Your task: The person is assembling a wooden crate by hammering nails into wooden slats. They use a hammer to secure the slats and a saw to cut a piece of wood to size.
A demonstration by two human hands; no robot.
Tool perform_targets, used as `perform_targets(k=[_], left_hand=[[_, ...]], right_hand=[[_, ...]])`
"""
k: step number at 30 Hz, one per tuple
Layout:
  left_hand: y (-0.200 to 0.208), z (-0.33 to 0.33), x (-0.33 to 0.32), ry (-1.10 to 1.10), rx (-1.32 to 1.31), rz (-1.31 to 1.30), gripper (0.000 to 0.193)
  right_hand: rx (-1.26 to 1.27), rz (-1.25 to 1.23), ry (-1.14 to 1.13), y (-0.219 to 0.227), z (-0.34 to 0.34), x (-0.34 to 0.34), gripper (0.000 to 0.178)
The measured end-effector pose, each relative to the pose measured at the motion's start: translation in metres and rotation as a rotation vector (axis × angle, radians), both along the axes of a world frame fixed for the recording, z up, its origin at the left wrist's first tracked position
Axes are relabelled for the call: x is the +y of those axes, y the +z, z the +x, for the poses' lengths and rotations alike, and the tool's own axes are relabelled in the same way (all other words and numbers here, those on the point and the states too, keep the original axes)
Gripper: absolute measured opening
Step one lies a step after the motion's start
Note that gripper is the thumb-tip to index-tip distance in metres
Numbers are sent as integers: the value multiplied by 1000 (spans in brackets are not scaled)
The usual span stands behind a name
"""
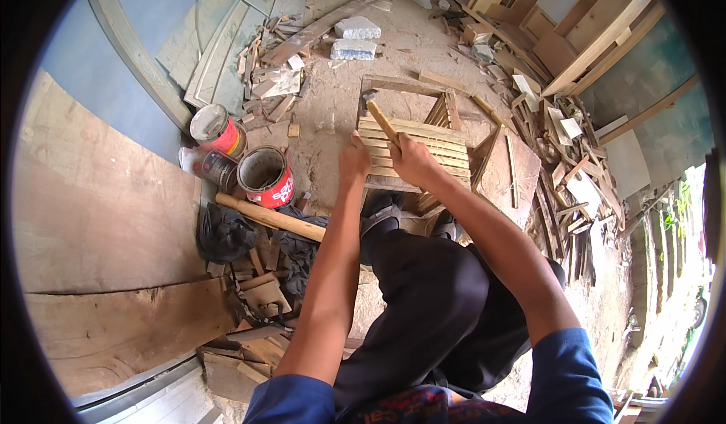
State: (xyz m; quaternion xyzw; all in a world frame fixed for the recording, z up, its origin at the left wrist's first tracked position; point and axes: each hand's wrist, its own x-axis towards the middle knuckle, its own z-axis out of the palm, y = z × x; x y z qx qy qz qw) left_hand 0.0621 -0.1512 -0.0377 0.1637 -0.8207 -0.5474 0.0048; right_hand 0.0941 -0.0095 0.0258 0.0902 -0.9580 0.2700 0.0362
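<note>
- Downward from the head view, both forearms reach away from the lower edge, converging over one slatted wooden crate (427,149) on the ground just beyond the feet.
- Right arm: stretched diagonally inward from the right, elbow only slightly bent; the right hand (409,159) is closed round the handle of one hammer (384,124), whose head points away from the body, above the crate's far left part.
- Left arm: nearly straight, angled up and slightly inward; the left hand (354,159) is at the crate's left edge, fingers drawn together and thumb upward. Whether it grips the edge or pinches something small, I cannot tell.
- Crate: at least five pale slats show across its top, between the hands and the open far end.
- Left of the crate: three cans, two red (280,192) and one dark (219,169), with one rounded wooden pole (276,221) near them.
- Beyond: two pale blocks (353,50), side by side.
- Right: one heap of scrap wood (556,197), pieces too many to count.
</note>
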Motion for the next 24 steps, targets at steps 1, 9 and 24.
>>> perform_targets(k=[1,9,24], left_hand=[[-1,-1,-1,-6,-4,-12,79],[-2,-1,-1,-9,2,-6,78],[-6,-1,2,52,72,3,76]], right_hand=[[45,-69,14,1,1,0,26],[24,-101,37,2,7,-5,29],[-76,-91,-24,10,9,0,29]])
